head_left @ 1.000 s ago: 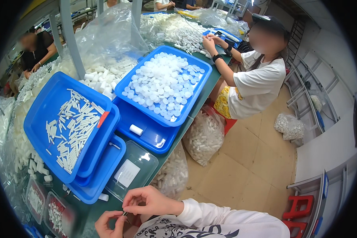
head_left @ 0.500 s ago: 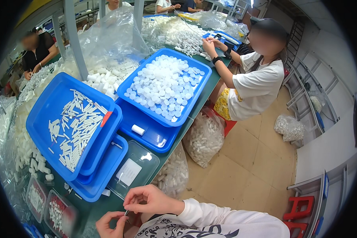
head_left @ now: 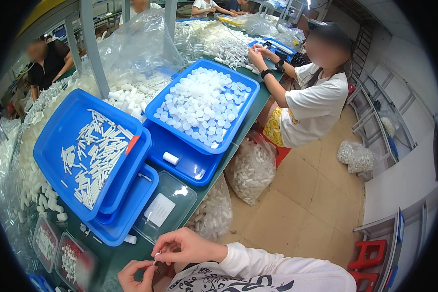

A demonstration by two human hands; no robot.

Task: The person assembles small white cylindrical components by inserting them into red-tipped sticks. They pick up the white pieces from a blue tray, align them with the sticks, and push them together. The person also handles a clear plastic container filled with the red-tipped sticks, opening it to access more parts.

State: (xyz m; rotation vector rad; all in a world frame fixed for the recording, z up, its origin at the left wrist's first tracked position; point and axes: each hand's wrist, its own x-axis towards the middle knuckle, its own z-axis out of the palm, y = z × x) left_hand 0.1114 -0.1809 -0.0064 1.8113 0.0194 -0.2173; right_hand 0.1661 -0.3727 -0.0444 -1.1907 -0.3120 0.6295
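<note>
At the lower edge, close to my body, both hands work fingertip to fingertip. My right hand [head_left: 184, 246] is closed in a pinch, thumb against forefinger, on a small slim white piece [head_left: 156, 259]. The fingertips of my left hand [head_left: 136, 275] meet the piece's lower end, also pinched; part of this hand is cut off by the picture's edge. The piece is too small to tell its kind. Just beyond my hands lies a clear plastic lid [head_left: 180, 194] with a white label [head_left: 159, 210]. A short white cylinder [head_left: 130, 239] rests beside it.
Stacked blue trays [head_left: 44, 146] hold thin white tubes [head_left: 100, 160]. Another blue tray [head_left: 248, 104] carries translucent round discs [head_left: 199, 104]. Small clear boxes [head_left: 58, 265] of parts stand at left. A co-worker [head_left: 321, 107] sits at the table's right side; bags of white parts [head_left: 252, 168] stand below.
A little more white shows between my fingertips; both hands stay in nearly the same place. At the far left, a co-worker's arm has shifted.
</note>
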